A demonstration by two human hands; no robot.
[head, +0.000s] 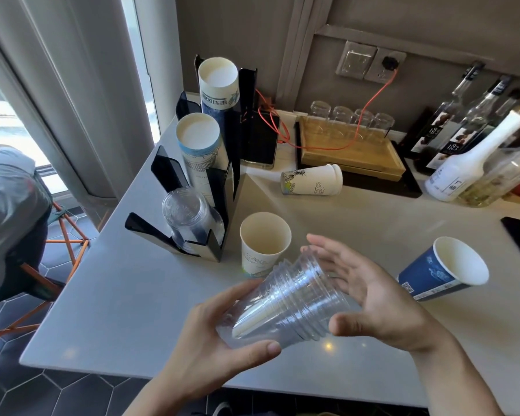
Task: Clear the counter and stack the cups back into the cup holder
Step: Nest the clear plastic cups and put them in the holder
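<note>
Between both hands (222,334), nested clear cups (285,307)

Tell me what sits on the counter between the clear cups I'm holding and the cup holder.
In the head view, an upright white paper cup stands between the clear cup stack and the cup holder.

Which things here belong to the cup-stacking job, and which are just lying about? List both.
Job: clear cup stack in left hand and right hand; cup holder; upright paper cup; tipped white cup; tipped blue cup.

Lying about: wooden tray, syrup bottles, phone.
</note>
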